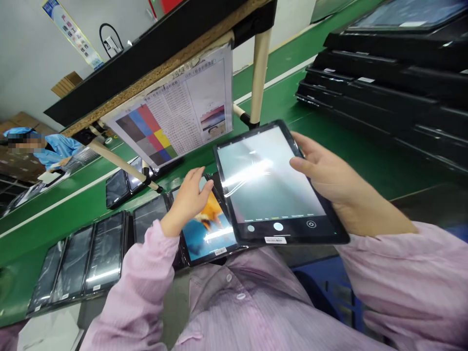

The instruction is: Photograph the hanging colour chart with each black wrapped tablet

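Note:
My right hand (325, 170) grips a black-framed tablet (270, 180) by its right edge, thumb over the front. The tablet is tilted in the air, and its lit screen has a camera view with round buttons along the bottom. My left hand (190, 197) is apart from that tablet, fingers stretched out and holding nothing. It hovers over a second lit tablet (208, 229), whose screen has an orange and blue picture. Whether its fingers touch that screen, I cannot tell. Beside it lies a dark tablet (149, 217), partly behind my left forearm.
Several dark tablets (106, 248) lie in a row on the green bench (22, 253) at left. Stacked black trays (383, 87) stand at right. A shelf on a beige post (261, 78) carries a printed colour chart (175, 112). Another person (54, 148) sits far left.

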Motion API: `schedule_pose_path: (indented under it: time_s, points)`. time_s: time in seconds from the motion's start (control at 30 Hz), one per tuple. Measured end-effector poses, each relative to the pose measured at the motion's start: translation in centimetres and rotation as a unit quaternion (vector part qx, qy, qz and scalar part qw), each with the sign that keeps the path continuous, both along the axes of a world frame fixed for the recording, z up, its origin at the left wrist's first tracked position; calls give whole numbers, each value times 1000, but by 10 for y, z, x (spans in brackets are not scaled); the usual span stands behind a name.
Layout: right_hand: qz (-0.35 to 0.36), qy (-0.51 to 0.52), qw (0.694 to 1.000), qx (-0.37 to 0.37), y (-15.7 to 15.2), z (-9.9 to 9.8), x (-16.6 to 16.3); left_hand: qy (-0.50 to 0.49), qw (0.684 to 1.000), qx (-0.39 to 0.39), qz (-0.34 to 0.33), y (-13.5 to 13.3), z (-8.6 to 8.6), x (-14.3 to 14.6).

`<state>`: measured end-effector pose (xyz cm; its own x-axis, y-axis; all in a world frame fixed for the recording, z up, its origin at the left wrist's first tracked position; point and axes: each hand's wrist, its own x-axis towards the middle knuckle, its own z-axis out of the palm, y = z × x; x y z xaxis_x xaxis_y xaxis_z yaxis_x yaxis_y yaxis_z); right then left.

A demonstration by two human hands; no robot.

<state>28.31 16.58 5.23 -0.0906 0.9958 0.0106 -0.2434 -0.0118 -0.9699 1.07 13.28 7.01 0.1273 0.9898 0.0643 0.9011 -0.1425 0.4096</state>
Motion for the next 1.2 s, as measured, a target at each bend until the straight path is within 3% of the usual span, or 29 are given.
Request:
schedule_pose_path:
  time_s: [0.1, 0.17, 0.27, 0.33, 0.43, 0.6, 0.8, 1.03, 1.2]
  points:
    - [21, 44, 994, 100, -14, 37, -20, -211, 977, 27, -13, -51, 7, -8]
    - [39, 69, 988, 132, -24, 56, -35, -298, 951, 74, 11, -69, 6, -14]
    - [84, 88, 989, 83, -39, 69, -47, -195, 971, 129, 56, -58, 1, -28]
    - [90, 87, 992, 29, -49, 66, -45, -99, 987, 114, 47, -34, -5, -37]
    - [32, 68, 997, -11, -60, 50, -28, -25, 998, 64, -4, 6, -14, -41]
    - [-102, 20, 992, -65, -68, 16, 17, 89, 995, -9, -46, 50, -24, -12]
    - [-158, 14, 984, -81, -72, -5, 51, 219, 974, -59, -28, 63, -17, 20]
    - [-151, 9, 984, -91, -69, 4, 35, 295, 950, -97, -38, 66, -7, 37]
    - [-145, 2, 987, -69, -67, 0, 25, 292, 947, -120, -57, 71, -12, 41]
